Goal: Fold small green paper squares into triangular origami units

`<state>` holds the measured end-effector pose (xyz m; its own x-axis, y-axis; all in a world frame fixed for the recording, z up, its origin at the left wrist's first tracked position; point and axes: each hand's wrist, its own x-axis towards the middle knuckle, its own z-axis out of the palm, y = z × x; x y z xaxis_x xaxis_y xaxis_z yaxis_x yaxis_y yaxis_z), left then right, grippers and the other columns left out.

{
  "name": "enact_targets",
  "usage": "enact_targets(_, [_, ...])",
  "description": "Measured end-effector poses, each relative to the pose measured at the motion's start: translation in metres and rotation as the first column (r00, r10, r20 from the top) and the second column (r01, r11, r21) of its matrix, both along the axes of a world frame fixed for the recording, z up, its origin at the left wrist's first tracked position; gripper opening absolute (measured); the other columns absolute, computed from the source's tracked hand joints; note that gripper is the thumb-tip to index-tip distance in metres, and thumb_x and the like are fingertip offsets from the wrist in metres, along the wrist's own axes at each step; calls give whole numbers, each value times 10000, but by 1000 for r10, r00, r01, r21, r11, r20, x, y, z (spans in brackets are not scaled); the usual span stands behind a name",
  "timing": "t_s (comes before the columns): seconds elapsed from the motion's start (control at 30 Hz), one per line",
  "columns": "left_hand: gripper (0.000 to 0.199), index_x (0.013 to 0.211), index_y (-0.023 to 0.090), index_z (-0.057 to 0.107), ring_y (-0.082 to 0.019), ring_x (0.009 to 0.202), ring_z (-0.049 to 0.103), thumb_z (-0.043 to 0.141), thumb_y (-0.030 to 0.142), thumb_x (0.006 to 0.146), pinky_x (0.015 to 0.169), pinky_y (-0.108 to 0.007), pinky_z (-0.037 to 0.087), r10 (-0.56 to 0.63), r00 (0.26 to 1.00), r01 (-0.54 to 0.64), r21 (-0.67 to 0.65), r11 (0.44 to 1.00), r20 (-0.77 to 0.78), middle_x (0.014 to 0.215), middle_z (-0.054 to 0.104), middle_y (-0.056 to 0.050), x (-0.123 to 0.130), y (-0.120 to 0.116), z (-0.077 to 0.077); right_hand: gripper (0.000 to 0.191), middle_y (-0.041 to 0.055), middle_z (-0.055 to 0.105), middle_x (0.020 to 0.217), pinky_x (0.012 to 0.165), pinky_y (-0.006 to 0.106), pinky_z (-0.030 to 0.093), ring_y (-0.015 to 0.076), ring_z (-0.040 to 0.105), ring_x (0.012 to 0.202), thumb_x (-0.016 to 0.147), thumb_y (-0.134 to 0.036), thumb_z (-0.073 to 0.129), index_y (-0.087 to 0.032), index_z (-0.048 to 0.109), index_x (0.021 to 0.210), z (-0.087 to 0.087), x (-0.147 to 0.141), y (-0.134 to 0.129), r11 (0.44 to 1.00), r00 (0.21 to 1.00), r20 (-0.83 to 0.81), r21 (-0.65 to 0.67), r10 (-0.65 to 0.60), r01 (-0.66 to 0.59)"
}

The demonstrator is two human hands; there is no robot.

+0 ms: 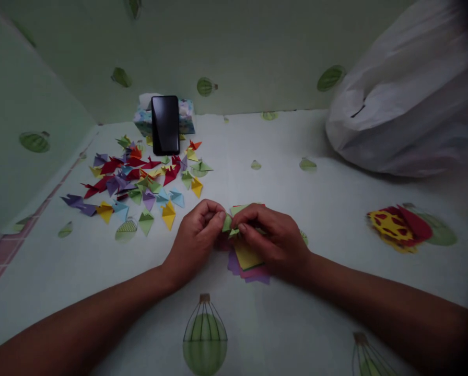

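Note:
A small folded piece of green paper [226, 223], like an origami crane in shape, is pinched between my two hands. My left hand [198, 230] grips its left side with thumb and forefinger. On the other side, the fingertips of my right hand [275, 237] close on the paper's right end. Beneath my hands lies a loose stack of square coloured paper [249, 257], yellow on top with pink and purple edges showing; my right hand covers part of it. Many folded paper cranes [134, 180] in red, purple, yellow, green and blue lie in a heap to the left.
Behind the cranes, a black phone [165, 125] leans upright against a tissue box [186, 116]. A large white plastic bag [406, 104] stands at the back right. Yellow and red paper cut-outs [400, 227] lie on the right. Walls border the table's back and left.

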<state>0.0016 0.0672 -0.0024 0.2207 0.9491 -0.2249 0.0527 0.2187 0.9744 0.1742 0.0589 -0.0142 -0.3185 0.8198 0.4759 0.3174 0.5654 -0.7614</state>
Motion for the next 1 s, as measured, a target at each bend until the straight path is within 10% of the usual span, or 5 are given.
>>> enact_targets(0.43, [123,963,183,641,-125,820,665,629,285,896,804,-277,558,-96,971,94,18,995,218,914,674,-5,-2,-3,-7,85,2,622,736,629,260,449,114,568,641,883,-115,540,-163,605,855,-4,-2,-2,985,989,-30,-95,-145,142])
enact_targets(1.0, [209,938,162,636,-117,761,605,713,319,824,747,-247,482,-90,968,108,-64,992,234,855,664,-11,-1,-4,-7,91,17,592,784,655,270,439,126,560,708,894,-106,540,-169,578,841,-4,-3,-2,997,996,-54,-31,-66,64])
